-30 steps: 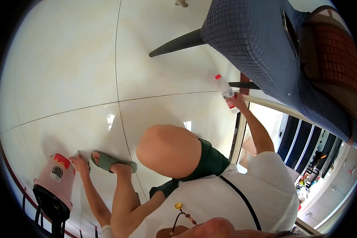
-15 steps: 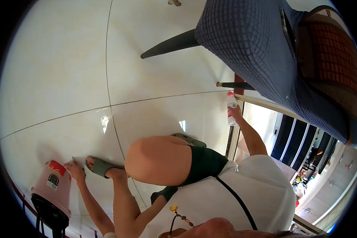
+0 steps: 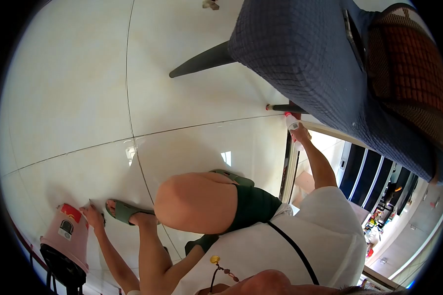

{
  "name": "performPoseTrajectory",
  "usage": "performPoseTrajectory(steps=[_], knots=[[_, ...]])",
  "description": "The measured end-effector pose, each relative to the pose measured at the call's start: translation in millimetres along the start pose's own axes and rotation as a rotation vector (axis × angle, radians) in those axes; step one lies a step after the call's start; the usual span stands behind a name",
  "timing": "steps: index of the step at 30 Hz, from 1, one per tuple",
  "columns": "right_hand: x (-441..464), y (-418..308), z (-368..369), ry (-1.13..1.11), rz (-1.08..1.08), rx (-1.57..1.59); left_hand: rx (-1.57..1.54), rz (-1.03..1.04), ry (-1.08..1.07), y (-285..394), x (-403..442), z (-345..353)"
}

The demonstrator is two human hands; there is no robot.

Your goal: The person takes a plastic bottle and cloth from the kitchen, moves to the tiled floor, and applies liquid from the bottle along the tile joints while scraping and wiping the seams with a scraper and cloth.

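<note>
The right hand (image 3: 301, 132) has its grip closed around a clear plastic bottle (image 3: 293, 123) with a red cap, held near the doorway beside a leg of the blue-covered chair (image 3: 300, 54); whether any liquid is in it, I cannot tell. At the other side, the left hand (image 3: 94, 217) is low over the tiled floor (image 3: 74, 93), fingers just beside a pink bin (image 3: 75, 246); how far open that grip is cannot be told. Black lining (image 3: 60, 263) shows at the bin's mouth, its contents hidden.

Arms (image 3: 322, 164) spread, left hand (image 3: 95, 218) low, right hand (image 3: 300, 133) curled (gripping)
</note>
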State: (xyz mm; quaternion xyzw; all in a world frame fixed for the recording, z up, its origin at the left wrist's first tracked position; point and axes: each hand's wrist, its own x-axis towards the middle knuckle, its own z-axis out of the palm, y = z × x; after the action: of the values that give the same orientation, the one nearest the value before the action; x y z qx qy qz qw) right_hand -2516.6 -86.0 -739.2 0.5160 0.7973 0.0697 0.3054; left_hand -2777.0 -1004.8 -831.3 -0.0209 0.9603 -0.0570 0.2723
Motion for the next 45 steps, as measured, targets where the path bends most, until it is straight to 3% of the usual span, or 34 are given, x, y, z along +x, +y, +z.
performPoseTrajectory(steps=[3, 6, 9, 12, 15, 21, 27, 36, 45], knots=[[-3.3, -5.2, -9.4, -0.053, -0.003, -0.097, 0.022, -0.009, 0.117, -31.0, 14.9, 48.8], [-3.2, -8.2, -16.8, -0.063, -0.064, -0.213, 0.029, -0.120, -0.078, -27.1, 15.2, 42.4], [-5.9, -12.9, -27.7, -0.095, -0.136, -0.236, 0.011, -0.125, -0.092, -15.4, 14.4, 26.4], [-13.8, -18.0, -28.5, 0.055, -0.233, -0.250, 0.028, -0.107, -0.111, -7.6, 9.8, 16.2], [-21.2, -27.5, -37.4, -0.001, -0.273, -0.271, -0.010, -0.126, 0.004, -7.9, 7.8, 25.5], [-41.0, -39.5, -43.8, 0.011, -0.411, -0.281, 0.066, -0.118, -0.046, -14.2, 14.0, 36.7], [-53.5, -60.5, -51.0, -0.005, -0.374, -0.336, 0.064, -0.102, 0.047, -23.2, 14.0, 51.9], [-71.4, -85.3, -63.4, -0.031, -0.435, -0.359, 0.002, -0.189, 0.025, -6.8, 10.3, 37.4], [-96.9, -105.1, -81.4, 0.182, -0.704, -0.568, -0.015, -0.170, 0.057, -12.9, 10.7, 47.8]])
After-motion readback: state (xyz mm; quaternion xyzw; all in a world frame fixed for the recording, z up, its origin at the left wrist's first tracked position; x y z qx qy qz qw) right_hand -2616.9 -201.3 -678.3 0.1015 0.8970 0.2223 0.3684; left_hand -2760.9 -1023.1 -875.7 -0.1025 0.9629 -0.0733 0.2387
